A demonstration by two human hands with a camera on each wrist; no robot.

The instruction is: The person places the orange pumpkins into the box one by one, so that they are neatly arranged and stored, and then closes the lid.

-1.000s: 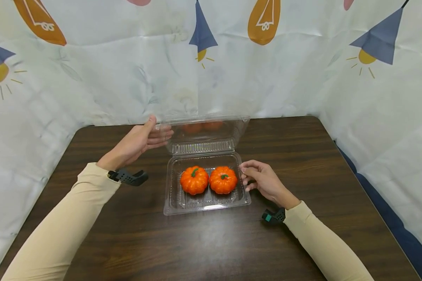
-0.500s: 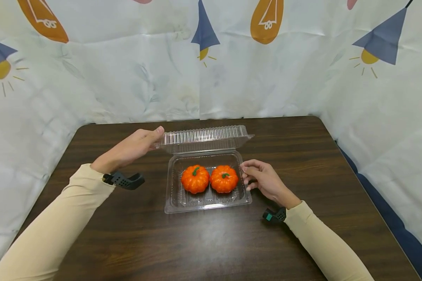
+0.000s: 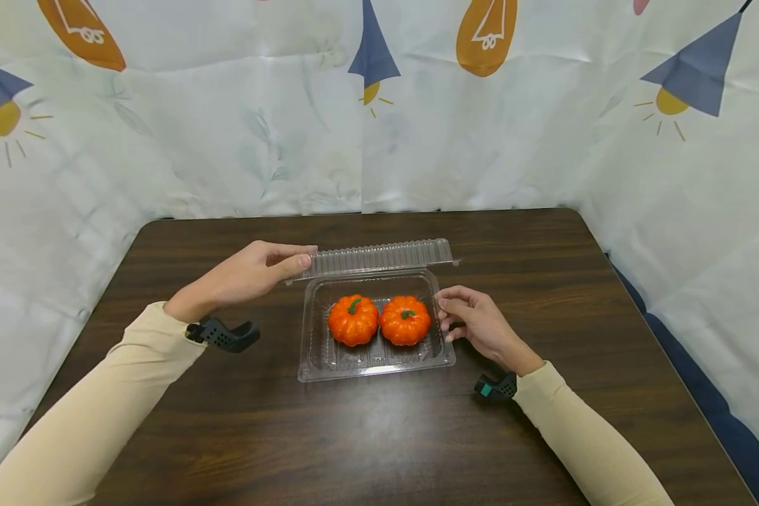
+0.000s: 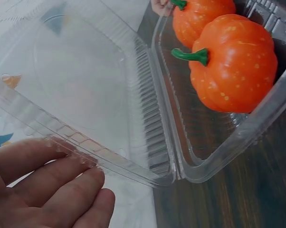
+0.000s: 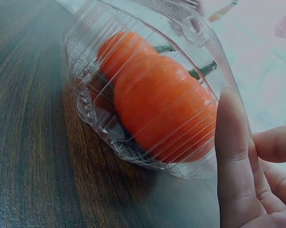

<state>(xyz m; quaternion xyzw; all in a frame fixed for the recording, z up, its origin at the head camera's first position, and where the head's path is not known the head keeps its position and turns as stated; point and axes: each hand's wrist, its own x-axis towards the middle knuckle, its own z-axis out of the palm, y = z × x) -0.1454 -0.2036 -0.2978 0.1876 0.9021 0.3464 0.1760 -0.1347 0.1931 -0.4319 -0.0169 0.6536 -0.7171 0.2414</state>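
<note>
A clear plastic clamshell container [image 3: 376,370] sits on the table, its hinged lid [image 3: 382,258] raised at the back and tilted over the hinge. Two small orange pumpkins, a left one [image 3: 353,321] and a right one [image 3: 405,321], both with green stems, lie side by side in the base. At the lid's left end, my left hand [image 3: 243,275] holds the edge between thumb and fingers. The left wrist view has its fingers [image 4: 71,190] along the lid's rim. My right hand [image 3: 477,327] pinches the base's right rim; its thumb and a finger [image 5: 233,142] meet there in the right wrist view.
The dark wood-grain table [image 3: 379,450] carries the container near its middle. A white curtain [image 3: 228,140] printed with lamps and bulbs hangs along the back and sides. Dark blue cloth [image 3: 689,372] shows beyond the right table edge.
The lid has swung from leaning back to tilting forward over the hinge. My left hand has moved with it, down and forward, its thumb now on the lid. The right hand stays at the rim.
</note>
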